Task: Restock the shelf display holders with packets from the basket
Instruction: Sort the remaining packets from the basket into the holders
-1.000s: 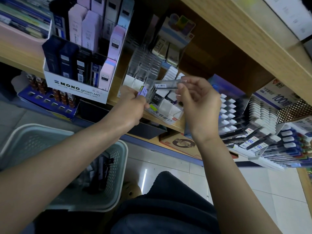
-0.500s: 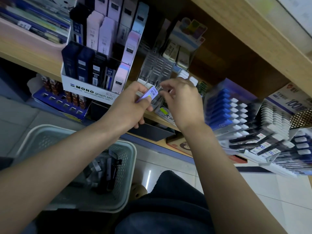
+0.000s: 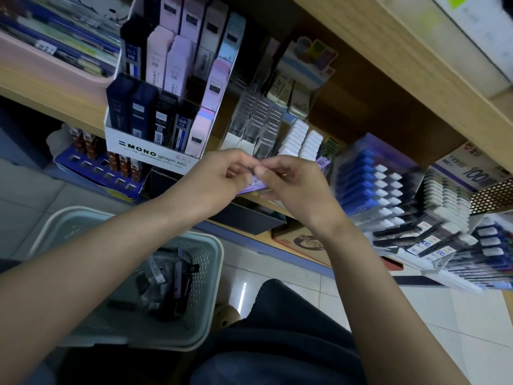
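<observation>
My left hand [image 3: 213, 179] and my right hand [image 3: 294, 187] meet at the shelf's front edge, fingertips together, pinching small purple-labelled packets [image 3: 256, 186] between them. A purple end of one packet [image 3: 323, 162] sticks out past my right hand. Just behind the hands stands a clear tiered display holder [image 3: 258, 118] with rows of transparent packets. A pale plastic basket [image 3: 205, 276] on the floor at lower left holds several dark and clear packets [image 3: 172, 282].
A white MONO display box [image 3: 155, 151] of lead cases stands left of the clear holder. White erasers [image 3: 301, 140] and blue-and-white packs [image 3: 369, 182] fill the shelf to the right. Pens [image 3: 433, 243] lie at far right. My knee [image 3: 280, 315] is below.
Both hands dropped slightly and closed together over the packets in front of the clear holder; the long clear packet my right hand held a second ago is out of sight.
</observation>
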`<state>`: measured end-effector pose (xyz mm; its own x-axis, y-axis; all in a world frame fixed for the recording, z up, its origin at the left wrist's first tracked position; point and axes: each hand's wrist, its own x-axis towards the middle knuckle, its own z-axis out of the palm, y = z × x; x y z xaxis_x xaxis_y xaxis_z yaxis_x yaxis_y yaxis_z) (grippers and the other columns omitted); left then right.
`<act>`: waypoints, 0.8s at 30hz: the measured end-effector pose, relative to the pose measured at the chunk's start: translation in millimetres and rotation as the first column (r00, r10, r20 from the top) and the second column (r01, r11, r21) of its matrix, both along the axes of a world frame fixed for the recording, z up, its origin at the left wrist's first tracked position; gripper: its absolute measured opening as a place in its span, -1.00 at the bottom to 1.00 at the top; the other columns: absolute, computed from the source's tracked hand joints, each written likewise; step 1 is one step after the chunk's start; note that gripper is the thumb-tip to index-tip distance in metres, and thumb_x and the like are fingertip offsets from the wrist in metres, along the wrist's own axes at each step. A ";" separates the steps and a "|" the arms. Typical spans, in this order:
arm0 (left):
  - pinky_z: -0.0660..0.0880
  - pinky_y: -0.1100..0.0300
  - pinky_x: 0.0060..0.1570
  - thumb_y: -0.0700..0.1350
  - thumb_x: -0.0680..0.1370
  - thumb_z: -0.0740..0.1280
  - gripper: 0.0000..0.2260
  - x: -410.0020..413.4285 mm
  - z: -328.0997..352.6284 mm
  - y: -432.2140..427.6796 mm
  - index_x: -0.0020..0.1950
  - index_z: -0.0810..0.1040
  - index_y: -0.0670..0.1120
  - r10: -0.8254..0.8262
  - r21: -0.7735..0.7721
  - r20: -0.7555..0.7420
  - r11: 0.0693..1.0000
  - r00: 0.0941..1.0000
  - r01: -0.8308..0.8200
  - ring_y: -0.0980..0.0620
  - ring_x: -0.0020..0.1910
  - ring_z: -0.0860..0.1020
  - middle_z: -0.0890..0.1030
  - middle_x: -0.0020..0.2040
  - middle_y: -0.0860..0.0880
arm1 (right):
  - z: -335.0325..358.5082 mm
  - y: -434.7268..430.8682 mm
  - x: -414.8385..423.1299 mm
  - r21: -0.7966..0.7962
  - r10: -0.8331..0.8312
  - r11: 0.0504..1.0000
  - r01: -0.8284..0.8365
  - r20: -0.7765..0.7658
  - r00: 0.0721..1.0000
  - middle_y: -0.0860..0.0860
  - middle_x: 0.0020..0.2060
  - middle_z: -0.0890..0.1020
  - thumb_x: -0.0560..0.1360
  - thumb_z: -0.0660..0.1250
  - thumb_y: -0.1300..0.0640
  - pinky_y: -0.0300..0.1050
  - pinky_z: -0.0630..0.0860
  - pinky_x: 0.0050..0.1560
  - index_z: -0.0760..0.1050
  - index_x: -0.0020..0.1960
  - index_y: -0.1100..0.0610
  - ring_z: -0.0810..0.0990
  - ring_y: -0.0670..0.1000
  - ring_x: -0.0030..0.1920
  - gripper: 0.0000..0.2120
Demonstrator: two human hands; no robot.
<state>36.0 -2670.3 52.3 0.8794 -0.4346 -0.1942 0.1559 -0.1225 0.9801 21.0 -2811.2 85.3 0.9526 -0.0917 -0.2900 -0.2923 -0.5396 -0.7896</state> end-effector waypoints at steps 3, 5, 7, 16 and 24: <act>0.47 0.31 -0.14 -0.16 0.51 0.36 -0.87 1.1 -1.5 -1.0 -0.02 0.51 0.06 0.066 -0.027 -0.018 0.997 0.998 -0.066 0.10 -0.14 0.55 0.57 -0.10 0.01 | 7.8 -3.8 -1.0 0.180 -0.142 0.974 0.139 0.005 0.990 -0.01 -0.16 0.61 0.47 0.36 0.29 -0.37 0.56 -0.25 0.49 0.11 0.19 0.62 -0.16 -0.27 -0.78; 0.50 0.27 -0.14 -0.14 0.48 0.40 -0.88 2.6 -1.8 -1.2 -0.06 0.53 0.05 0.094 -0.042 -0.011 0.995 0.996 -0.094 0.09 -0.16 0.56 0.59 -0.13 0.02 | 13.1 -6.7 -3.5 0.216 -0.170 0.962 0.168 -0.006 0.985 0.00 -0.19 0.64 0.44 0.39 0.31 -0.37 0.55 -0.25 0.47 0.13 0.19 0.63 -0.15 -0.29 -0.71; 0.50 0.27 -0.11 -0.16 0.46 0.42 -0.87 2.7 -3.7 -4.2 -0.09 0.54 0.04 0.107 -0.023 0.051 0.994 0.993 -0.106 0.09 -0.14 0.56 0.59 -0.15 0.03 | 17.7 -10.0 -7.3 0.208 -0.159 0.964 0.167 -0.052 0.986 0.03 -0.22 0.66 0.42 0.41 0.32 -0.39 0.54 -0.27 0.49 0.12 0.19 0.64 -0.15 -0.31 -0.71; 0.33 0.28 0.15 -0.16 0.56 0.25 -0.70 -7.2 -14.5 -31.9 0.30 0.44 -0.06 -0.147 0.286 0.588 0.958 0.796 -0.035 0.13 0.16 0.41 0.44 0.18 0.07 | 29.5 -57.3 -20.8 -0.150 -0.279 0.916 0.372 0.426 0.860 -0.05 -0.26 0.67 0.45 0.42 0.17 -0.09 0.61 -0.17 0.55 -0.07 0.09 0.65 -0.10 -0.26 -0.92; 0.15 0.17 0.22 -0.25 0.46 0.35 -0.66 -11.5 -39.9 -54.0 0.23 0.51 -0.13 -0.397 0.508 0.734 0.860 0.551 -0.056 -0.07 0.22 0.45 0.49 0.21 -0.08 | 30.1 -67.1 -27.4 -0.317 -0.116 0.921 0.228 0.335 0.935 -0.04 -0.37 0.61 0.43 0.44 0.14 -0.33 0.50 -0.41 0.56 -0.13 0.08 0.54 -0.15 -0.46 -0.93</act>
<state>24.5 -2724.3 12.4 0.6708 -0.6606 0.3371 -0.7232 -0.4819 0.4947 -6.3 -2878.3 115.3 0.9487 -0.3027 0.0912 -0.1812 -0.7572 -0.6276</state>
